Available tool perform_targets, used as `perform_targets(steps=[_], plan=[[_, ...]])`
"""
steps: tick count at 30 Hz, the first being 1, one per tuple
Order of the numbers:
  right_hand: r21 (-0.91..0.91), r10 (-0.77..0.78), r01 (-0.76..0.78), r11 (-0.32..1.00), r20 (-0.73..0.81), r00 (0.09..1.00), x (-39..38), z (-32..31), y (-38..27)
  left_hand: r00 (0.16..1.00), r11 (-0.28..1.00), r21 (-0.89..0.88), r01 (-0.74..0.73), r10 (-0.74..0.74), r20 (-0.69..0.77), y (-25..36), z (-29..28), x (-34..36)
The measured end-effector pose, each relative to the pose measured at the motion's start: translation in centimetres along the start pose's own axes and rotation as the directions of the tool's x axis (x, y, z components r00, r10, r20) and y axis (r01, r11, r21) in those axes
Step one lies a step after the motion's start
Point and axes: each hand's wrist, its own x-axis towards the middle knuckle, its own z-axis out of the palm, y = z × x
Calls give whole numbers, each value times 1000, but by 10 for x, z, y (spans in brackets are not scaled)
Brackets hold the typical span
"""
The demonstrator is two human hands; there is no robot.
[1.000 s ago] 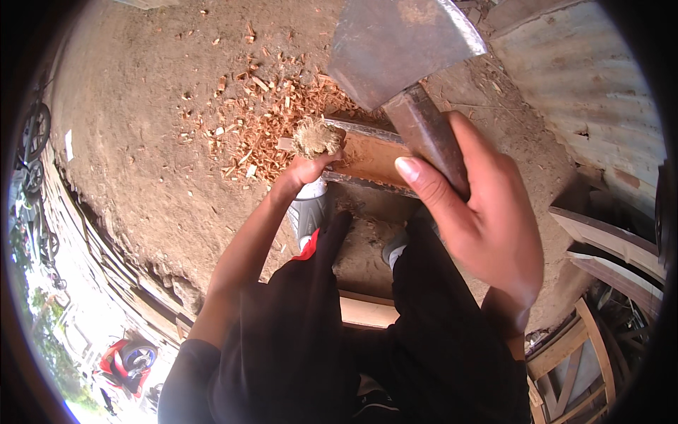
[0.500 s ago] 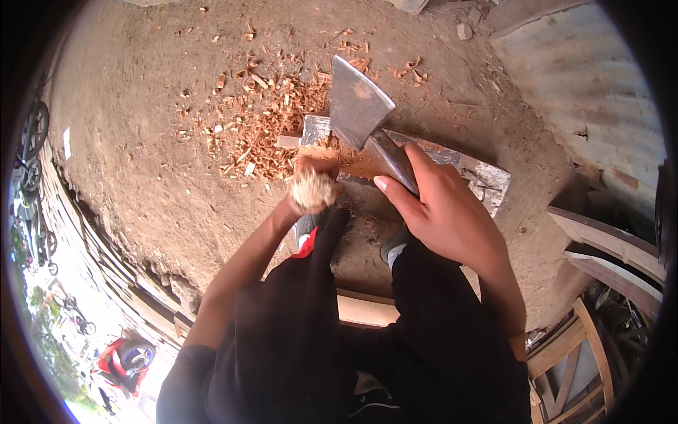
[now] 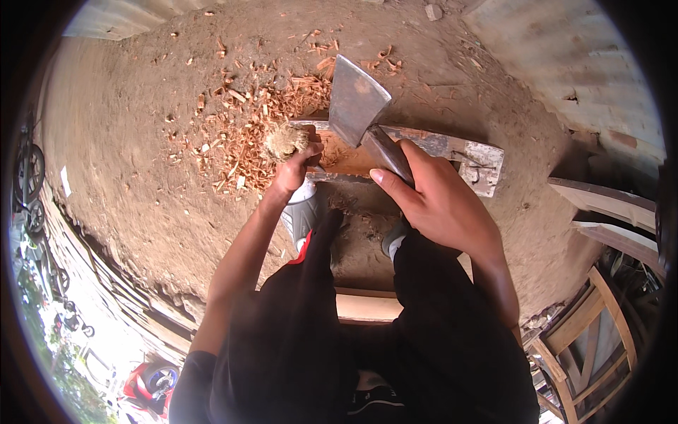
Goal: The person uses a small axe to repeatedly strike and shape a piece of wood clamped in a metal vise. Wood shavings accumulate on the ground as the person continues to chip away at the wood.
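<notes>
My right hand point(image 3: 448, 201) is closed round the dark handle of a hatchet point(image 3: 357, 99). Its broad grey blade points away from me, raised above a low plank bench. My left hand point(image 3: 295, 168) grips a piece of wood point(image 3: 284, 141) with a rough, frayed, pale end. That end sits left of the blade, and the fingers hide part of the piece. Beneath both hands lies the low plank bench point(image 3: 484, 168), with worn white paint at its right end and bare brown wood in the middle.
Wood chips point(image 3: 244, 145) are scattered over the dirt floor point(image 3: 127, 141), thickest left of the bench. My shoes point(image 3: 302, 215) are close to the bench's near side. Corrugated metal sheet point(image 3: 558, 63) stands at the right, above wooden frames point(image 3: 593, 332). Motorbikes point(image 3: 152, 381) are at the left.
My left hand has moved left and away from me, turning the frayed end toward the chips. My right hand and the hatchet have barely shifted. The whole view has tilted slightly.
</notes>
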Motion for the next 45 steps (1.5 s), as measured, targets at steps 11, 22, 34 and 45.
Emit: perform_targets(steps=[11, 22, 34, 45], plan=[[-73, -40, 36, 997, -60, 997, -4, -19, -15, 989, 979, 192, 65, -37, -145, 47, 47, 13], [-167, -117, 127, 978, 66, 991, 7, -2, -24, 985, 849, 510, -139, 172, -18, 42, 51, 10], [-52, -157, 156, 986, -17, 987, -4, -16, -4, 776, 641, 459, -616, 594, 211, 30, 49, -40], [-4, 7, -7, 1000, 23, 1000, -11, -22, -3, 919, 822, 431, -371, 393, 42, -31, 2, -1]])
